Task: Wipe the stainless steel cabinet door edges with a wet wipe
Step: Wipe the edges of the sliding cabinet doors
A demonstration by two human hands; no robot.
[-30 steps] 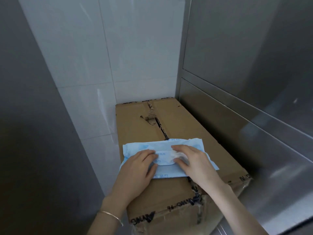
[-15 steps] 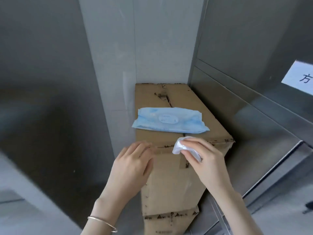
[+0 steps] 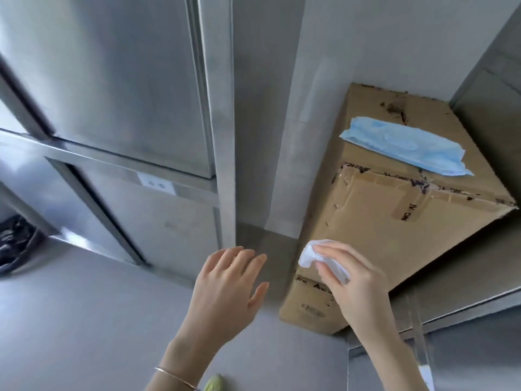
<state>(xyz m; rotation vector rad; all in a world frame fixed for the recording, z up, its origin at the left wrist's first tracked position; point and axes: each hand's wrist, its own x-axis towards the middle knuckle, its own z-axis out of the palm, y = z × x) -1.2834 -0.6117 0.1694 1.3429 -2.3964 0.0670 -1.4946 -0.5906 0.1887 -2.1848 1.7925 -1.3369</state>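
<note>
My right hand (image 3: 358,289) pinches a crumpled white wet wipe (image 3: 308,256) in front of the cardboard box (image 3: 394,221). My left hand (image 3: 225,289) hovers beside it with fingers spread and holds nothing. A blue wet wipe pack (image 3: 406,145) lies on top of the box. The stainless steel cabinet (image 3: 112,94) fills the left of the view, with its upper door's right edge (image 3: 203,88) and a lower door (image 3: 158,221) below. Both hands are apart from the cabinet, below and to the right of its doors.
A white label (image 3: 156,184) sits on the strip between the two doors. A steel corner post (image 3: 222,122) runs down beside the doors. Another steel unit (image 3: 490,108) stands right of the box. Grey floor (image 3: 70,320) lies below, with a dark object (image 3: 14,244) at far left.
The view has swung left from the box toward the steel cabinet doors. My right hand pulled a wipe from the pack and carries it away; my left hand left the pack and opened.
</note>
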